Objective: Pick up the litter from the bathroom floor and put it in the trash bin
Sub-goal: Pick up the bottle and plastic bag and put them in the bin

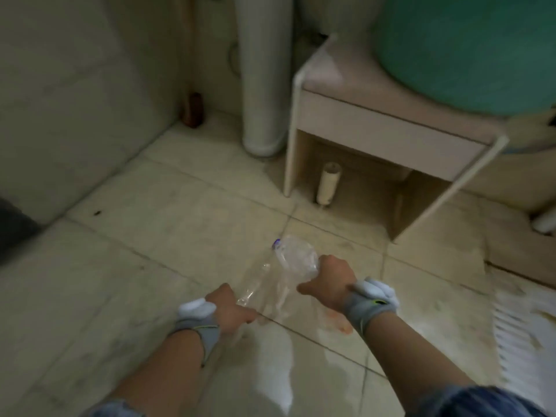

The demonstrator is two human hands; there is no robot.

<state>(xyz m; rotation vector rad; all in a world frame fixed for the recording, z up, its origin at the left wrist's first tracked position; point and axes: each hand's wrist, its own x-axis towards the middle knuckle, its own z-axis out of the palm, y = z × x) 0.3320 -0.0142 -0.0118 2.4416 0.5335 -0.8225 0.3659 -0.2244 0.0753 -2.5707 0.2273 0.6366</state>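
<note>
Litter is already in your grasp: both hands are on a crumpled clear plastic bottle (281, 272) held just above the floor (135, 236), near the middle of the view. Your right hand (329, 279) closes around the upper part of the bottle below its purple cap (276, 243); your left hand (230, 308) closes on the lower end. The fingers of both hands curl under and out of sight, so how tightly they press cannot be told, though each hand clearly has hold of the bottle.

By my reading, the pick-up of this piece is done and the carry to the trash bin comes next. No trash bin can be identified for certain; a dark shape (15, 227) at the far left edge might be one, but blur leaves that open. Your next move calls for finding the bin, keeping hold of the thin, springy bottle, and letting go only over the opening.

More may remain: a pale cardboard roll (328, 183) stands under the small wooden bench (388, 127) at the far right. A large green tub (469, 49) rests on that bench; its contents are hidden. A brown bottle (194, 111) stands in the far corner beside a white pipe (261, 85). A fringed mat (526, 332) lies at the near right.
</note>
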